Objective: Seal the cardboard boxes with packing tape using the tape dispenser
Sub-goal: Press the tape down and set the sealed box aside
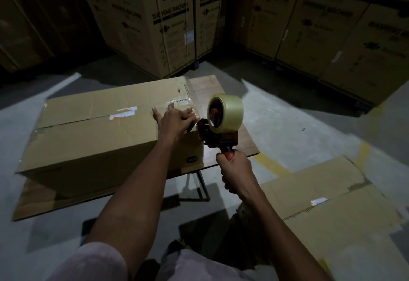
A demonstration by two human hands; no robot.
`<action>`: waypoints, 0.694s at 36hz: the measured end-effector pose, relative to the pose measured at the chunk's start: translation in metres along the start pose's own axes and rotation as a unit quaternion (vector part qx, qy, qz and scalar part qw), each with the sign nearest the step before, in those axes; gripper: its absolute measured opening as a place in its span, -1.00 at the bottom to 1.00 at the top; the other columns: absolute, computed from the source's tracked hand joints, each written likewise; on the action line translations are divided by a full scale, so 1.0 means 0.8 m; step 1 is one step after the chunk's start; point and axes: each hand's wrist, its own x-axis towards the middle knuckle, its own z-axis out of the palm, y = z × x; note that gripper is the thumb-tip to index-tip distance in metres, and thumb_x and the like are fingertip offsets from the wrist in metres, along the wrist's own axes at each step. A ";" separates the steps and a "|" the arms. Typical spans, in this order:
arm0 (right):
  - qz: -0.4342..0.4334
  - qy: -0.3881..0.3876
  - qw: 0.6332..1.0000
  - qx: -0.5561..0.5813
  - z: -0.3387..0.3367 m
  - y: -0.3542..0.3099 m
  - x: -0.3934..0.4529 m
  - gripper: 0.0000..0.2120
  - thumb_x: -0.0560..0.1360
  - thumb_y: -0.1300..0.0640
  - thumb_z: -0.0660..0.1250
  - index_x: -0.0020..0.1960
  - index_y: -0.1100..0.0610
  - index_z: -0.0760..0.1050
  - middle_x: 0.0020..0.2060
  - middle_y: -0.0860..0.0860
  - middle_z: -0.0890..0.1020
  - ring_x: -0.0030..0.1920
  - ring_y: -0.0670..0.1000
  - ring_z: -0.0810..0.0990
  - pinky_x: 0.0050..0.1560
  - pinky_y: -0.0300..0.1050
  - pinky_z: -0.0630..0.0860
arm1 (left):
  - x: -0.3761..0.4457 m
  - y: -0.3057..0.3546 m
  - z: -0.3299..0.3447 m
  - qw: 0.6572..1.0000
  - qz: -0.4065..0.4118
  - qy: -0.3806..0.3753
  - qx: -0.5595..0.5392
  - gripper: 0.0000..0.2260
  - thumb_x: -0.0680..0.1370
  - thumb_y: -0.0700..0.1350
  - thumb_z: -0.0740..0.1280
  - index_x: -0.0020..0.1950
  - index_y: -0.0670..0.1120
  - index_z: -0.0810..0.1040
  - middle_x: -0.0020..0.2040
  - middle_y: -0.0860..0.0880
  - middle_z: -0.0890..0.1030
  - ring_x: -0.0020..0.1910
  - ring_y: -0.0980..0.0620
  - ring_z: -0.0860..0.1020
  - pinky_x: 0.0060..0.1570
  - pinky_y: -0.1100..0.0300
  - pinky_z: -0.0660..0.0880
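Note:
A long closed cardboard box (93, 130) lies on a small wooden table (245, 141). My left hand (174, 118) presses flat on the box top at its right end, fingers over a strip of clear tape (183, 103). My right hand (235, 170) grips the red handle of the tape dispenser (218, 134), which carries a clear tape roll (225, 112). The dispenser's front sits against the box's right edge, just beside my left fingers.
Flattened cardboard (332, 201) lies on the concrete floor at the right. Tall stacked washing-machine cartons (168, 21) wall off the back. The table's thin metal legs (202, 183) stand under its right end. Lighting is dim.

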 end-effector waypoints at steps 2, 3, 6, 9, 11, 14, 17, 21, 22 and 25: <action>-0.002 0.003 1.000 -0.013 -0.002 0.006 -0.005 -0.77 0.57 0.01 0.31 -0.19 0.07 0.38 -0.36 0.08 0.45 -0.49 0.04 0.40 -0.52 -0.20 0.37 | -0.001 0.000 -0.001 1.000 0.006 0.003 -0.012 -0.70 0.60 0.20 0.31 0.22 0.12 0.68 0.40 0.03 0.56 0.58 -0.04 0.24 0.47 -0.33 -0.33; -0.001 0.004 1.000 -0.017 -0.002 0.009 -0.008 -0.78 0.57 0.01 0.31 -0.19 0.07 0.38 -0.37 0.08 0.45 -0.51 0.04 0.40 -0.53 -0.21 0.36 | -0.002 0.001 -0.002 1.000 0.008 0.003 -0.013 -0.70 0.60 0.21 0.32 0.21 0.12 0.69 0.39 0.05 0.57 0.58 -0.04 0.24 0.47 -0.33 -0.34; 0.008 0.008 1.000 -0.014 -0.002 0.018 -0.014 -0.79 0.58 0.02 0.31 -0.17 0.07 0.39 -0.35 0.09 0.45 -0.50 0.05 0.41 -0.53 -0.20 0.37 | -0.001 0.001 -0.002 1.000 0.008 0.004 -0.010 -0.70 0.59 0.22 0.32 0.20 0.12 0.69 0.38 0.04 0.57 0.57 -0.04 0.25 0.48 -0.33 -0.31; 0.009 0.010 1.000 -0.016 -0.002 0.020 -0.016 -0.79 0.58 0.03 0.31 -0.18 0.06 0.38 -0.34 0.09 0.45 -0.52 0.03 0.40 -0.54 -0.21 0.35 | 0.000 -0.001 0.001 1.000 0.012 0.008 -0.011 -0.69 0.58 0.22 0.34 0.21 0.11 0.69 0.37 0.02 0.58 0.56 -0.06 0.27 0.47 -0.35 -0.30; 0.003 0.012 1.000 -0.020 -0.003 0.020 -0.015 -0.78 0.57 0.03 0.32 -0.20 0.05 0.37 -0.37 0.08 0.46 -0.56 0.00 0.38 -0.56 -0.22 0.34 | 0.001 -0.003 0.003 1.000 0.012 0.012 -0.013 -0.69 0.57 0.22 0.35 0.20 0.11 0.69 0.37 0.02 0.59 0.56 -0.07 0.28 0.47 -0.35 -0.31; -0.001 0.012 0.999 -0.035 0.000 0.023 -0.013 -0.79 0.55 0.01 0.31 -0.20 0.04 0.38 -0.37 0.07 0.45 -0.51 0.04 0.40 -0.55 -0.22 0.34 | 0.003 -0.006 0.006 1.000 0.011 0.010 -0.014 -0.69 0.57 0.24 0.34 0.19 0.13 0.69 0.38 0.03 0.58 0.57 -0.04 0.25 0.48 -0.33 -0.33; -0.001 0.016 0.997 -0.070 0.006 0.027 -0.007 -0.78 0.55 -0.02 0.31 -0.20 0.03 0.37 -0.35 0.09 0.49 -0.44 0.09 0.45 -0.51 -0.18 0.37 | 0.004 -0.007 0.008 1.000 0.005 -0.006 0.008 -0.66 0.59 0.26 0.29 0.24 0.16 0.66 0.44 -0.02 0.52 0.59 0.01 0.21 0.50 -0.30 -0.36; -0.007 0.019 0.994 -0.106 0.017 0.030 0.003 -0.89 0.55 0.04 0.29 -0.12 0.06 0.46 -0.31 0.11 0.58 -0.34 0.18 0.57 -0.32 0.07 0.56 | 0.000 -0.001 0.009 0.995 0.025 -0.020 0.090 -0.62 0.65 0.20 0.21 0.41 0.14 0.55 0.55 -0.10 0.37 0.57 -0.02 0.26 0.50 -0.35 -0.32; -0.010 0.018 0.993 -0.115 0.018 0.031 0.004 -0.92 0.55 0.05 0.29 -0.06 0.05 0.49 -0.29 0.10 0.59 -0.32 0.18 0.59 -0.27 0.12 0.61 | -0.001 0.000 0.010 0.996 0.027 -0.021 0.082 -0.63 0.66 0.18 0.21 0.42 0.13 0.54 0.57 -0.11 0.35 0.56 -0.04 0.29 0.50 -0.34 -0.31; -0.006 0.010 0.994 -0.110 0.016 0.037 0.010 -0.85 0.54 0.03 0.29 0.05 0.07 0.51 -0.27 0.11 0.59 -0.32 0.16 0.57 -0.28 0.14 0.61 | -0.002 -0.003 0.010 0.999 0.015 -0.044 0.012 -0.67 0.65 0.13 0.27 0.37 0.09 0.59 0.56 -0.07 0.38 0.56 -0.06 0.29 0.53 -0.28 -0.27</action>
